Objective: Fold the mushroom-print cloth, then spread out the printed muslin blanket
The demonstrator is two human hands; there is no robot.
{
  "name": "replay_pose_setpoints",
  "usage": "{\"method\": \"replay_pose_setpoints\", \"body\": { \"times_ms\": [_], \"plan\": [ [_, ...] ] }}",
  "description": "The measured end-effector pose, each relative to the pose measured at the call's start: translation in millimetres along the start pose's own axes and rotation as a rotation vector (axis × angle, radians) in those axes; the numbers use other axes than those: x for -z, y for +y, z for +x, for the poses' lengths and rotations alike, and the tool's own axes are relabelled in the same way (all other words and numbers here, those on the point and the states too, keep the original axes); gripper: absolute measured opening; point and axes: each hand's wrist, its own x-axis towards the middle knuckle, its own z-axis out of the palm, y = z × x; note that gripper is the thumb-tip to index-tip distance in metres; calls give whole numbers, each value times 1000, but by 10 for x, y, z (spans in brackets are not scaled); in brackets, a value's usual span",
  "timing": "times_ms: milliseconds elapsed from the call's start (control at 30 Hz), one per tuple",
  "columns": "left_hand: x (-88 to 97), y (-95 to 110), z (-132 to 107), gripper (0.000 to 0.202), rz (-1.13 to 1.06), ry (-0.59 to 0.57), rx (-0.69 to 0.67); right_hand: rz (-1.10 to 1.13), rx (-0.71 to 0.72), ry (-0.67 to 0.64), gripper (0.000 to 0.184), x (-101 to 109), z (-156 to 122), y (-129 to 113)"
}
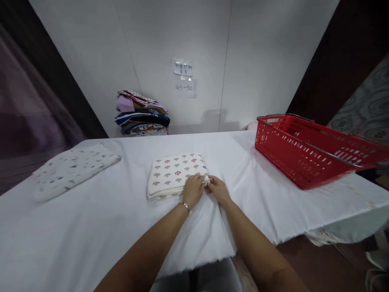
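A folded white cloth printed with mushrooms [170,170] lies in layers on the white-covered table in front of me. My left hand [193,190], with a bracelet at the wrist, rests on the cloth's near right corner, its fingers closed at the edge. My right hand [218,190] meets it there from the right, thumb and fingers pinching the same corner. Between the two hands a small bunched bit of the cloth shows. The fingertips are partly hidden.
A red plastic basket [279,164] with metal handles stands on the table [121,227] at right. Another folded patterned cloth [75,168] lies at left. Several folded fabrics [142,117] are stacked by the back wall, under paper signs [184,87].
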Motion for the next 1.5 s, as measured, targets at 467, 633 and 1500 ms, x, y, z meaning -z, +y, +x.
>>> {"method": "replay_pose_setpoints", "body": {
  "times_ms": [467, 633, 1500],
  "plan": [
    [154, -260, -34, 23, -171, 15, -16, -190, 85, 81, 31, -34, -78, 9],
    [171, -233, 26, 22, -77, -24, -132, -244, 122, 98, 28, -54, -70, 47],
    [161, -235, 201, 14, 50, -100, -223, -304, 273, 163, 23, -36, -14, 130]
  ]
}}
